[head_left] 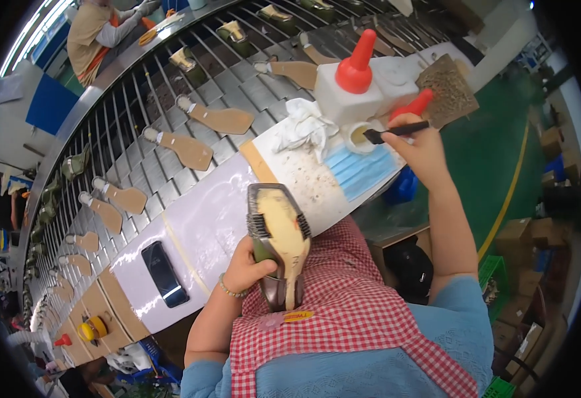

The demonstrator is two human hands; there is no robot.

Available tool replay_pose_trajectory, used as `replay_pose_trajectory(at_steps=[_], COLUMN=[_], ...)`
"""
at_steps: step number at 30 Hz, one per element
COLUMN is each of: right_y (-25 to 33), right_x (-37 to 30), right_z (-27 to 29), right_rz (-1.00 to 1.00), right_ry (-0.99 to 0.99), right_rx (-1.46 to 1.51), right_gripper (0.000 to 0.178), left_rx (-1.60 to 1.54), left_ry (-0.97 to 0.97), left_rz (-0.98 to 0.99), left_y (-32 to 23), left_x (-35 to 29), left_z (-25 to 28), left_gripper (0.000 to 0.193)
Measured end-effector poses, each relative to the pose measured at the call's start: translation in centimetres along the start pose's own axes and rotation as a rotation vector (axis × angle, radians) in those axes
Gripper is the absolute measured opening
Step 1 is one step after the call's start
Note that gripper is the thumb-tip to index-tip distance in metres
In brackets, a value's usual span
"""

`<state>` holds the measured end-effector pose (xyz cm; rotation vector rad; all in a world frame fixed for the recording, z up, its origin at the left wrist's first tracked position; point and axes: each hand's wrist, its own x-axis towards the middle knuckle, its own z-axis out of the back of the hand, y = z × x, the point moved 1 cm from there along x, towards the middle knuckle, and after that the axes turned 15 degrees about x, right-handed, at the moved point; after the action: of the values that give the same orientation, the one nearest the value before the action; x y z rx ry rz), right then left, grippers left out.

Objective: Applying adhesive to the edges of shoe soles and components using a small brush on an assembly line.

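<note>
My left hand (242, 270) grips a shoe upper on a last (280, 222), bottom side up, over my lap. Its underside is pale yellowish, ringed by a dark, partly pleated edge. Well to the right, my right hand (422, 151) holds a small black-handled brush (408, 129). The brush's dark bristles are at the mouth of a small white cup (359, 147) with pale yellowish contents. Under and beside the cup lies a light blue face mask (364, 174). A crumpled white cloth (305, 126) rests to the cup's left.
White bottles with red nozzles, one upright (347, 99), stand behind the cup, beside a rough brown pad (448, 89). A phone (164, 273) and yellow tape roll (92, 328) lie left. Tan soles (227, 119) and shoe uppers rest on the slatted conveyor (157, 169). A co-worker (94, 40) is beyond.
</note>
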<state>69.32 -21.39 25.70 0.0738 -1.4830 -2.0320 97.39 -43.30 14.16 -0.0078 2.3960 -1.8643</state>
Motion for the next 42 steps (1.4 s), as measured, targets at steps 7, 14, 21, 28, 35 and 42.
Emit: replay_pose_trajectory(at_steps=[7, 14, 21, 28, 35, 42], right_y=[-4.5, -6.7, -9.0, -14.5, 0.1, 7.1], right_x=[1.6, 1.2, -1.4, -1.5, -5.1, -10.7], right_z=[-1.1, 0.6, 0.4, 0.5, -1.6, -8.0], right_rz=[-0.024, -0.218, -0.634, -0.757, -0.408, -0.359], right_ry=[0.031, 0.021, -0.242, -0.217, -0.051, 0.471], right_rx=[-0.203, 0.137, 1.058, 1.528, 1.264, 0.930], right_gripper=[0.022, 0.017, 0.030, 0.022, 0.019, 0.021], left_rx=[-0.010, -0.029, -0.061, -0.192, -0.425, -0.242], left_ry=[-0.116, -0.158, -0.207, -0.329, -0.205, -0.262], left_rz=[-0.038, -0.043, -0.056, -0.038, 0.028, 0.030], left_y=[0.6, 0.9, 0.8, 0.6, 0.0, -2.0], left_x=[-1.1, -1.1, -1.3, -1.2, 0.8, -0.2], left_z=[0.7, 0.9, 1.0, 1.1, -0.1, -0.9], left_gripper=[0.067, 0.068, 0.073, 0.071, 0.058, 0.054])
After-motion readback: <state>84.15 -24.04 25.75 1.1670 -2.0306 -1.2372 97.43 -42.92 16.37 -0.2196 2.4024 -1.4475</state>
